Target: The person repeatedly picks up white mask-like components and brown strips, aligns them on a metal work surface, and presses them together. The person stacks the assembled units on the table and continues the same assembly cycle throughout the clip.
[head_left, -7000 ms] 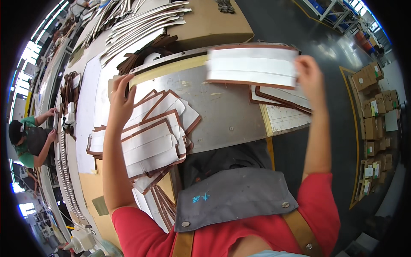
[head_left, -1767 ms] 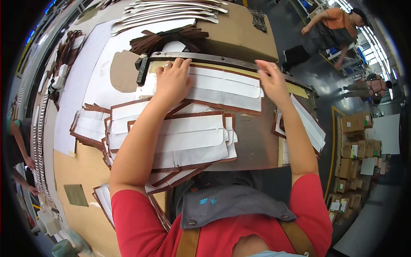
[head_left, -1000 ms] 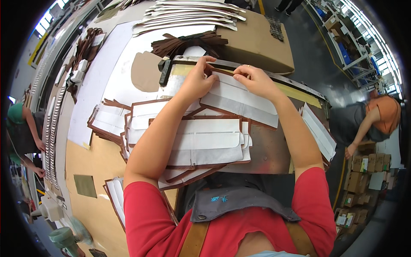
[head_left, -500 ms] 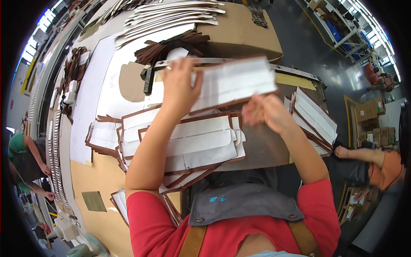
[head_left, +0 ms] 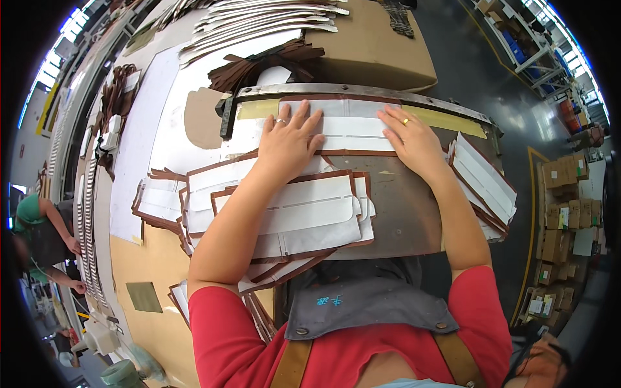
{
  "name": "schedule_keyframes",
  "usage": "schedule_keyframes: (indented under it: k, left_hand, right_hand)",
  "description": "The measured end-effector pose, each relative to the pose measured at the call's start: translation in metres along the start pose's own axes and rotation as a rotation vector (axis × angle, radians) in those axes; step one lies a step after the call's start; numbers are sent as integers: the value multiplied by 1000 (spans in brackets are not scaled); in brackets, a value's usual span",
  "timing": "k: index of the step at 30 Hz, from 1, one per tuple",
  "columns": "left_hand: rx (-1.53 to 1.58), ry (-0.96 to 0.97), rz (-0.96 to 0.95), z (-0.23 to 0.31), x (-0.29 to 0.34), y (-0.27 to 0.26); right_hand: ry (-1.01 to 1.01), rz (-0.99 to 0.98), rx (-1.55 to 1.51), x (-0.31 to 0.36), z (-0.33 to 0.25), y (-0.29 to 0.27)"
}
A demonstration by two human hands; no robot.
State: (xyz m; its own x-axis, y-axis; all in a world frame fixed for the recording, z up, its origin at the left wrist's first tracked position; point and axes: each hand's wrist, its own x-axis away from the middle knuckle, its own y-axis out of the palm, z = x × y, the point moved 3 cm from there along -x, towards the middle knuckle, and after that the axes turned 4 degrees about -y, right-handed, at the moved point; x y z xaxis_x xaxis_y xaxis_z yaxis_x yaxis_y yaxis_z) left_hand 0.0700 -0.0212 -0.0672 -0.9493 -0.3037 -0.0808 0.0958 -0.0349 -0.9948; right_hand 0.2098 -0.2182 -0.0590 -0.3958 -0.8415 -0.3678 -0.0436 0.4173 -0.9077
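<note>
A white rectangular panel with brown edging (head_left: 352, 134) lies flat at the back of the grey-brown work board (head_left: 404, 213), its far edge along a metal bar (head_left: 362, 90). My left hand (head_left: 288, 143) rests on the panel's left part with fingers spread. Over its right end, my right hand (head_left: 413, 137) lies with fingers stretched out. Neither hand grips anything. Below my left hand, a stack of similar brown-edged white panels (head_left: 314, 213) overlaps in a loose fan under my forearm. Yellow strips (head_left: 446, 121) show along the bar.
More panels (head_left: 482, 178) lean at the board's right edge. Behind the bar stand a cardboard box (head_left: 381, 48), a bundle of brown strips (head_left: 265, 63) and stacked long white pieces (head_left: 265, 22). A co-worker (head_left: 45, 226) works at the far left; shelving (head_left: 524, 52) stands at the right.
The panel was raised and tilted between my hands; now it lies flat against the bar. My right hand moved up onto it, and both hands flattened out. The person in orange at right has moved lower.
</note>
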Motion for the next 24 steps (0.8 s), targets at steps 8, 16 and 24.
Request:
schedule_keyframes:
  k: [8,16,24]
  left_hand:
    - [74,37,35,-1,-10,4]
    - [39,62,104,0,-10,8]
    - [124,97,155,8,-8,-2]
  right_hand:
    - [-56,46,97,-1,-2,-2]
    - [-56,56,145,-1,-5,1]
    - [-21,15,120,-2,-7,-2]
